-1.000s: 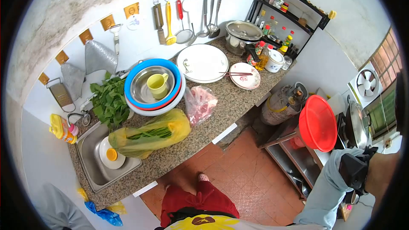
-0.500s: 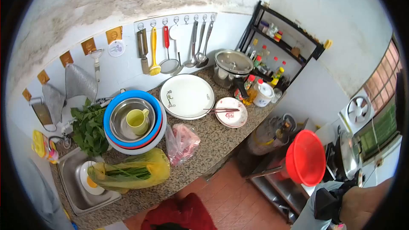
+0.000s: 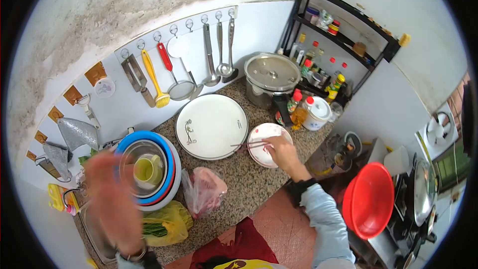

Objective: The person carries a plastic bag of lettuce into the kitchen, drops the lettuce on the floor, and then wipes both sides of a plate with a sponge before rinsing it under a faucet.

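Observation:
My right hand (image 3: 284, 153) reaches over the small white plate (image 3: 271, 130) with red markings. Its fingers are closed on the thick ends of the dark chopsticks (image 3: 244, 145), whose tips extend left to the rim of the large white plate (image 3: 211, 125). Smeared by motion, my left hand (image 3: 110, 194) is raised in front of the sink, and its fingers cannot be made out. It is nearest to the stacked basins with a blue rim (image 3: 167, 144), which hold a steel bowl and a yellow-green mug (image 3: 145, 169). The hand partly covers the basins and the leafy greens.
A bag of meat (image 3: 204, 189) and a yellow bag of green stalks (image 3: 169, 224) lie on the counter. A pressure cooker (image 3: 271, 74) and sauce bottles stand behind. Utensils hang on the wall. A red basin (image 3: 368, 201) sits at the right near the stove.
My right hand has come from the lower right to the chopsticks on the small plate. My left hand has entered at the left. The view has shifted.

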Demonstrator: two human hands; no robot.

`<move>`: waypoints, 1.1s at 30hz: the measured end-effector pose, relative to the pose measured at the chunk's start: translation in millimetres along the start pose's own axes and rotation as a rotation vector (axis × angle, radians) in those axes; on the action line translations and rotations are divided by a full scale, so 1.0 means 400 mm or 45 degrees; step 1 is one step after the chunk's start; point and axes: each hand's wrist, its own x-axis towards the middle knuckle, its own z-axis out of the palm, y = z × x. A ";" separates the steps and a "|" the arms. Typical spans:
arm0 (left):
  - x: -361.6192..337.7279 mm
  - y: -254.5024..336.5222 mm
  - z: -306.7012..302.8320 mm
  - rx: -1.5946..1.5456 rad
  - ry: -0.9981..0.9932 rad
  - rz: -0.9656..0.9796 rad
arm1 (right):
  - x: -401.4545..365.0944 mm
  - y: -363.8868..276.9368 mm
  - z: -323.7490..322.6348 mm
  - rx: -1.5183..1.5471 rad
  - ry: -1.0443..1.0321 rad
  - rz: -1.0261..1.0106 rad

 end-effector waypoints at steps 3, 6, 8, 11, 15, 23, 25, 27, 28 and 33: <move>0.139 -0.215 -0.130 0.534 0.864 -0.201 | 0.017 0.091 0.135 -0.212 -0.127 -0.087; 0.127 -0.384 -0.280 0.238 1.087 -0.395 | 0.027 0.148 0.211 -0.304 -0.160 -0.159; 0.099 -0.475 -0.388 0.060 1.220 -0.509 | 0.026 0.177 0.238 -0.464 -0.355 -0.203; 0.071 -0.580 -0.497 0.106 1.535 -0.538 | 0.014 0.216 0.238 -0.456 -0.402 -0.234; 0.064 -0.640 -0.572 0.262 1.795 -0.515 | 0.029 0.220 0.195 -0.352 -0.382 -0.026; 0.028 -0.686 -0.721 0.182 1.881 -0.396 | 0.034 0.244 0.193 -0.245 -0.509 0.470; 0.024 -0.687 -0.735 0.256 1.921 -0.424 | 0.041 0.245 0.194 -0.236 -0.537 0.466; 0.027 -0.696 -0.735 0.485 2.018 -0.481 | 0.035 0.257 0.197 -0.235 -0.566 0.468; 0.032 -0.695 -0.733 0.479 2.024 -0.476 | 0.031 0.262 0.199 -0.213 -0.537 0.448; 0.065 -0.690 -0.712 0.324 1.829 -0.564 | 0.020 0.272 0.206 -0.195 -0.541 0.455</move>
